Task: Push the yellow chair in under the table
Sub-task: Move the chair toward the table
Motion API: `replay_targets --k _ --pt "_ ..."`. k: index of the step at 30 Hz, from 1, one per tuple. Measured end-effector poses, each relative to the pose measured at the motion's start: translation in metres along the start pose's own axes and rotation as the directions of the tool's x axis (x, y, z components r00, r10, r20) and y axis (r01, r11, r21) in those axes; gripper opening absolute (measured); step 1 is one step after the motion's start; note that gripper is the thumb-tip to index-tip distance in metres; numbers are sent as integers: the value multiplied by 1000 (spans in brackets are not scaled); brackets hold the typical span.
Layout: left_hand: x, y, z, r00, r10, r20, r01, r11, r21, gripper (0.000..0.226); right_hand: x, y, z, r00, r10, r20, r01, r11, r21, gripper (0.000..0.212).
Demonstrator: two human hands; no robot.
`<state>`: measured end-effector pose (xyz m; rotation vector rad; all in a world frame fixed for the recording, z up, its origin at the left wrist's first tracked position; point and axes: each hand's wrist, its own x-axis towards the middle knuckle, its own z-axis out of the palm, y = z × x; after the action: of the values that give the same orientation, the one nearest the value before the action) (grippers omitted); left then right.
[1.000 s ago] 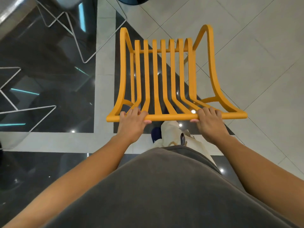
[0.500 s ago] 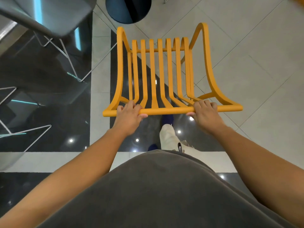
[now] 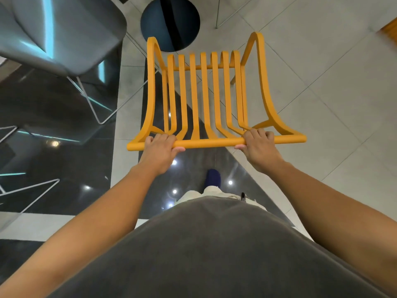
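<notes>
Grey fabric of the person's shirt point(image 3: 214, 254) filled the bottom of the view, with both bare forearms reaching forward from either side of it. Beyond the shirt, a pale trouser leg and a dark blue shoe point(image 3: 212, 178) stood on the glossy dark floor tile point(image 3: 193, 164). Ahead of the shoe, the left hand point(image 3: 160, 150) was wrapped around the top rail of the yellow chair point(image 3: 206, 100) near its left end, fingers curled over the far side and thumb under the near side. The right hand point(image 3: 258, 147) was clamped on the same rail toward its right end in the same manner, so the chair's backrest lay directly in front of both hands and between the arms. From the rail, the yellow slats ran away from the person and curved into the seat, which sat over the border of dark and pale grey floor tiles. To the left and farther off stood a grey chair point(image 3: 64, 33) on thin wire legs. Just past the yellow chair's front edge lay a round dark blue base point(image 3: 154, 22) on the pale floor; whether it belonged to the counter could not be told.
</notes>
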<state>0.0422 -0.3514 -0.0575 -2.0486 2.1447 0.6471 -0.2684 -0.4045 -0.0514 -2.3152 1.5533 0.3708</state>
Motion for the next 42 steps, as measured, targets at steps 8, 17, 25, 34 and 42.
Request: replay_targets --k 8,17,25,34,42 --pt "60 -12 -28 998 -42 -49 40 998 -42 48 74 16 -29 999 -38 -9 38 999 -33 52" --pt "132 -35 -64 997 -64 -43 61 996 -61 46 155 20 -70 998 -57 -23 56 998 -18 55" --pt "188 -54 -90 994 -102 -42 100 994 -39 47 221 23 -100 998 -64 7 64 997 -31 51" --pt "243 -72 -115 992 -109 -56 106 993 -48 47 285 31 -127 994 -103 -22 103 995 5 50" --pt "273 -72 -126 991 -127 -51 127 992 4 51 319 42 -139 990 -135 -31 134 990 -40 51"
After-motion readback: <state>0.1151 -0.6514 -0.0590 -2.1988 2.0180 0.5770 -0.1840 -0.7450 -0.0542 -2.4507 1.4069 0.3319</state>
